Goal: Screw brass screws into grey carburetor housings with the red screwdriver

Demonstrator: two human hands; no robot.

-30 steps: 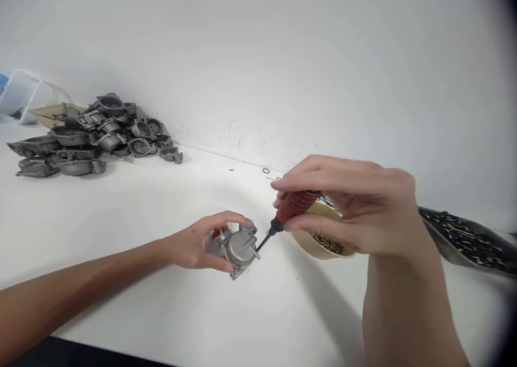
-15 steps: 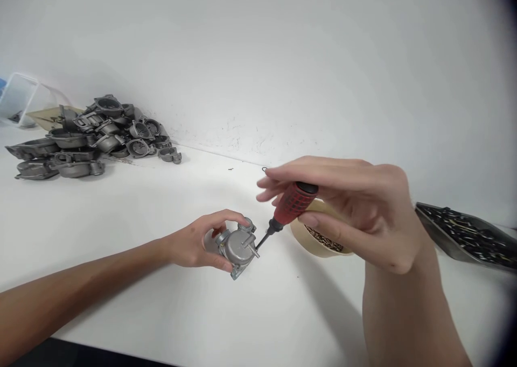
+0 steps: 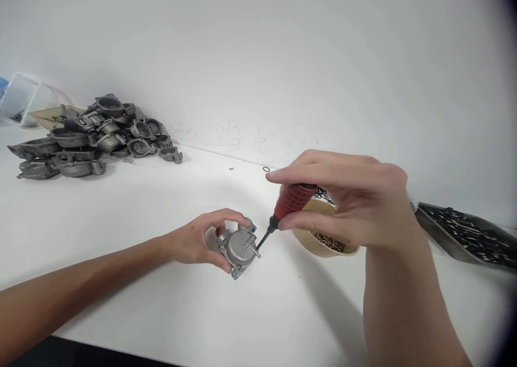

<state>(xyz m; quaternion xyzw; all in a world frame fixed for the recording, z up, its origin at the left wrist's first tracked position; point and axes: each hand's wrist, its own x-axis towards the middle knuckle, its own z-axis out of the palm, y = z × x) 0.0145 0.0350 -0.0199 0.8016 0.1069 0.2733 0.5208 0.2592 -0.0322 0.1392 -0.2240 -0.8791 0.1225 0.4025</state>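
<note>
A small grey cast-metal part (image 3: 238, 247) with a round cover stands on the white table (image 3: 133, 216), and my left hand (image 3: 197, 241) grips it from the left with curled fingers. My right hand (image 3: 351, 203) is closed round a red-handled screwdriver (image 3: 288, 205), thumb below and fingers over the handle. The dark tip of the screwdriver slants down-left and meets the upper right edge of the metal part.
A beige bowl (image 3: 319, 246) of small brass-coloured screws sits right behind the screwdriver hand. A metal tray (image 3: 464, 238) of dark small parts lies at the right. A heap of grey castings (image 3: 92, 135) and a clear tub (image 3: 20, 100) stand at the far left. A black O-ring (image 3: 265, 169) lies by the wall.
My right-hand fingers have shifted round the red handle, spreading out and closing again. The metal part and my left hand have stayed in place.
</note>
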